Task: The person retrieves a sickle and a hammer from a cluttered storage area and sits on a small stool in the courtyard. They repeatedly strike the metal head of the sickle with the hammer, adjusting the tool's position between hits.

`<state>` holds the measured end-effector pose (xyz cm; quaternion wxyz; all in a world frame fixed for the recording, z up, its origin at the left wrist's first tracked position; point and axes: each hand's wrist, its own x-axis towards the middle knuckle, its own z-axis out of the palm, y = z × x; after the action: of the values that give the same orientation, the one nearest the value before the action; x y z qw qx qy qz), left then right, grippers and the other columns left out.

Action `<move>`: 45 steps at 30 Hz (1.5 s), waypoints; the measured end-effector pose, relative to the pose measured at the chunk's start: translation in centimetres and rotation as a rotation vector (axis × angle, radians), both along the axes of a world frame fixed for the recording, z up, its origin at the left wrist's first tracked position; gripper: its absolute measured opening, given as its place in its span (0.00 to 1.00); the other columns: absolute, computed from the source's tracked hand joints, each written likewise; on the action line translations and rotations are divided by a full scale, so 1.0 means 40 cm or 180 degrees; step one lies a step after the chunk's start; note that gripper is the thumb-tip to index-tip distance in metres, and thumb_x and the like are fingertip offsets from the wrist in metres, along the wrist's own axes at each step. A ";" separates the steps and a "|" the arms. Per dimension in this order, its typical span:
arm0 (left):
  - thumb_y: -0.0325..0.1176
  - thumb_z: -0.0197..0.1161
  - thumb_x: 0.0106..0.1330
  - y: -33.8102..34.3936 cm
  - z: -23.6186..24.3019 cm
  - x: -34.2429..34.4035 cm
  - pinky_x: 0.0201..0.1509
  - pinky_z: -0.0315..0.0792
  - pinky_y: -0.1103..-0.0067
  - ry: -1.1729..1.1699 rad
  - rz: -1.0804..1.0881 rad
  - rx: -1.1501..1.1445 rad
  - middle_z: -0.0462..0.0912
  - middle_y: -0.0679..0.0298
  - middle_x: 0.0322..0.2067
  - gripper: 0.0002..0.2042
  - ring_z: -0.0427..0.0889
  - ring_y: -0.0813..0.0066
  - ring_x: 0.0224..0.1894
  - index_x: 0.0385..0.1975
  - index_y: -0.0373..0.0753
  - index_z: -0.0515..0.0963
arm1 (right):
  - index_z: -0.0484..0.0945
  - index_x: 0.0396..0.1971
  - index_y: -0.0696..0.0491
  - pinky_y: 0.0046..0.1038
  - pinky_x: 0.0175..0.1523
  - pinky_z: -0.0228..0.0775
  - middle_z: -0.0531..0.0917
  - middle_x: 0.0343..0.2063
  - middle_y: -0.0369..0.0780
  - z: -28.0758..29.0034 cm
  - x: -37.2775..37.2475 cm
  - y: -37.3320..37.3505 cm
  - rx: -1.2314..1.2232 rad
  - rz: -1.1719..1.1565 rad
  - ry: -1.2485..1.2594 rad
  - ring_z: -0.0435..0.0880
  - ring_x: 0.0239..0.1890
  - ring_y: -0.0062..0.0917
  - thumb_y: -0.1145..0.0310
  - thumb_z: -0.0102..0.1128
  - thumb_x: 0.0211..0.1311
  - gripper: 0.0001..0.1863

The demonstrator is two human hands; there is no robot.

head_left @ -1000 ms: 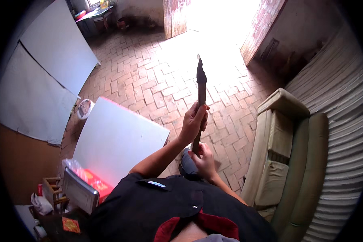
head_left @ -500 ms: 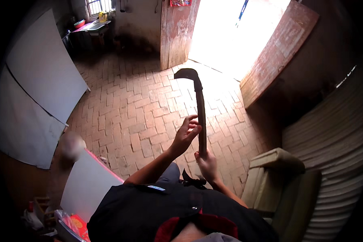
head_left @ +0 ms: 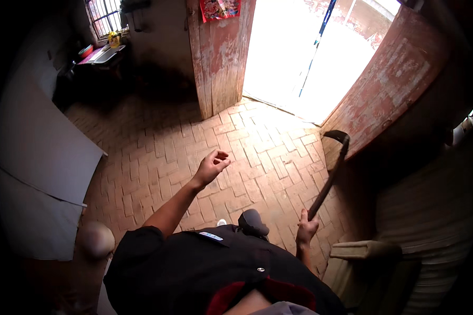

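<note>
Our right hand point(head_left: 307, 229) grips a sickle point(head_left: 328, 184) by its lower end, the curved blade point(head_left: 338, 135) seen against the reddish door point(head_left: 389, 84); we'd best hold firmly, well clear of our empty, loosely curled left hand point(head_left: 212, 168).

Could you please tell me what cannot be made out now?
- Hooked tool, handle end: head view, hidden in right grip.
- Round pale object: head view, blurred.
- Doorway, ground outside: head view, washed out by glare.
- Sofa, near end: head view, cut off by lower edge.
</note>
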<state>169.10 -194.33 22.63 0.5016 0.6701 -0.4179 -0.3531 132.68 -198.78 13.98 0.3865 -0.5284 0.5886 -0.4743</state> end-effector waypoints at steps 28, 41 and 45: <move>0.41 0.71 0.47 -1.514 0.349 1.650 0.65 0.55 0.57 -0.0417 0.3320 -0.0276 0.56 0.54 0.66 0.48 0.56 0.56 0.67 0.68 0.46 0.48 | 0.74 0.28 0.59 0.28 0.30 0.66 0.76 0.20 0.39 0.069 0.725 -1.591 0.0129 0.0482 0.0354 0.74 0.23 0.22 0.68 0.63 0.56 0.10; 0.28 0.61 0.47 -1.551 0.269 1.768 0.57 0.63 0.74 -0.1039 0.3133 -0.0714 0.72 0.56 0.50 0.26 0.70 0.66 0.52 0.49 0.32 0.65 | 0.73 0.27 0.57 0.23 0.23 0.62 0.72 0.16 0.32 0.128 0.847 -1.906 0.0780 0.0601 -0.0194 0.70 0.17 0.16 0.66 0.61 0.58 0.10; 0.28 0.62 0.53 -1.543 0.235 1.556 0.62 0.60 0.72 -0.1038 0.3185 -0.1302 0.68 0.53 0.56 0.29 0.68 0.64 0.57 0.56 0.29 0.61 | 0.73 0.27 0.57 0.27 0.27 0.63 0.73 0.18 0.37 0.171 0.856 -1.964 0.0494 0.0771 0.0151 0.72 0.20 0.22 0.65 0.62 0.56 0.12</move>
<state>231.32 -256.06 32.02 0.6564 0.7217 -0.1814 0.1241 166.94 -277.34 20.82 0.4666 -0.5751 0.5644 -0.3646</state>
